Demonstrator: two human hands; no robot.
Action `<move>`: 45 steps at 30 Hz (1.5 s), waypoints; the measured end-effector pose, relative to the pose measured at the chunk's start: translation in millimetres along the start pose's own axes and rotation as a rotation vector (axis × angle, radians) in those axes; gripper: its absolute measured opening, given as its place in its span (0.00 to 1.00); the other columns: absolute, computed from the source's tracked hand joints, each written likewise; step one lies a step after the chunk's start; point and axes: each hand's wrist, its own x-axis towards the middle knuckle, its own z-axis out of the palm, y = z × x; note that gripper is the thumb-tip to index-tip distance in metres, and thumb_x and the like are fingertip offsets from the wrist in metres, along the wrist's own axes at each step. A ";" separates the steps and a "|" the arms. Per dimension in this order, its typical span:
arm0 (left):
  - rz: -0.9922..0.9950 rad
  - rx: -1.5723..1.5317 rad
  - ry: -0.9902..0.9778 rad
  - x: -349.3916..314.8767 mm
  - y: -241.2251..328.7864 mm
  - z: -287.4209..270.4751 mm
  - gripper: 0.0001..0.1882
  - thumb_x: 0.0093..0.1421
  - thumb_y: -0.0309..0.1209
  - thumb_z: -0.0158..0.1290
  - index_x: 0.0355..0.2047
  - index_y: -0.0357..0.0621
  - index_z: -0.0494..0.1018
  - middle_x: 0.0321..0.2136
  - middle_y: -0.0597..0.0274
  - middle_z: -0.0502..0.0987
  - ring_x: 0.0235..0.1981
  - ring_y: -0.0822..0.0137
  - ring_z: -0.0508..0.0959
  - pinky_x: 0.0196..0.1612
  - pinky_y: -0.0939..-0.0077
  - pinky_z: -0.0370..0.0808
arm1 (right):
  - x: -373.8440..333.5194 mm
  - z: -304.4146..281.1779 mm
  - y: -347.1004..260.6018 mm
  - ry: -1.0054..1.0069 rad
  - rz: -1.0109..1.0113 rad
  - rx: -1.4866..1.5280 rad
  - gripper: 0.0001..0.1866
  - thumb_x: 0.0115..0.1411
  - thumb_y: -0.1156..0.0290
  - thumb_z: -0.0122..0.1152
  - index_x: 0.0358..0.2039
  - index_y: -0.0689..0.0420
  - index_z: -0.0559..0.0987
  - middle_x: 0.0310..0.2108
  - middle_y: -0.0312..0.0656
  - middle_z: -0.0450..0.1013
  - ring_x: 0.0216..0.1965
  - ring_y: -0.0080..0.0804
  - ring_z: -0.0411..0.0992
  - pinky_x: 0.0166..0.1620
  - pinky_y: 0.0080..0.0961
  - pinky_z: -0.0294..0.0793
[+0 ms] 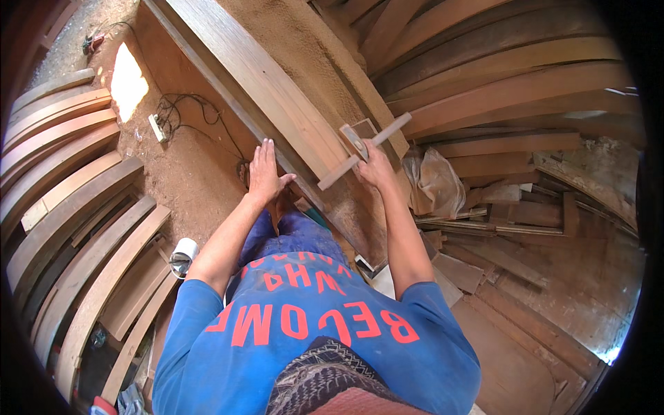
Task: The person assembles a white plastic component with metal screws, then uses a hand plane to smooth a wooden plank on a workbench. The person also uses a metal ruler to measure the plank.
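My right hand (375, 169) is closed around a wooden tool that looks like a marking gauge (394, 128), a straight bar with a small block across it. The bar lies slantwise over the near end of a long, pale brown plank (277, 86). That plank stretches away to the upper left along a bench. My left hand (264, 173) is open at the bench's near edge, its fingers straight and together and the thumb spread to the right. Whether its palm presses on the edge is hard to see. A small piece of wood (364, 128) sits just beyond the gauge.
Sawdust (283, 28) covers the bench beyond the plank. Stacked boards (512, 90) fill the far right, and more boards (62, 187) lie at left. A dark cable (197, 104) with a white power strip (157, 128) lies left. A white cup (183, 256) stands near my left arm; a crumpled plastic bag (436, 181) is at right.
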 end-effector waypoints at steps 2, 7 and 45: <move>-0.007 0.039 0.046 8.1 3.9 -0.7 0.68 0.46 0.48 0.75 0.75 0.32 0.44 0.75 0.39 0.50 0.75 0.36 0.51 0.73 0.41 0.55 | 22.7 3.7 -8.0 -0.066 0.013 0.013 0.30 0.56 0.73 0.59 0.62 0.52 0.70 0.53 0.63 0.75 0.57 0.63 0.73 0.59 0.49 0.73; -0.041 0.040 0.131 44.5 2.5 -9.0 0.73 0.43 0.52 0.76 0.76 0.34 0.42 0.75 0.40 0.50 0.76 0.36 0.49 0.72 0.34 0.52 | 54.2 6.4 -23.2 -0.266 0.000 0.070 0.36 0.55 0.62 0.67 0.63 0.56 0.68 0.54 0.62 0.76 0.58 0.59 0.74 0.60 0.47 0.73; -0.100 0.054 -0.039 80.7 -4.6 -33.7 0.65 0.49 0.44 0.73 0.75 0.32 0.44 0.70 0.24 0.55 0.71 0.30 0.57 0.73 0.50 0.60 | 157.9 29.3 -92.0 -0.240 -0.121 0.003 0.54 0.38 0.38 0.84 0.55 0.63 0.71 0.46 0.67 0.79 0.48 0.60 0.80 0.51 0.50 0.80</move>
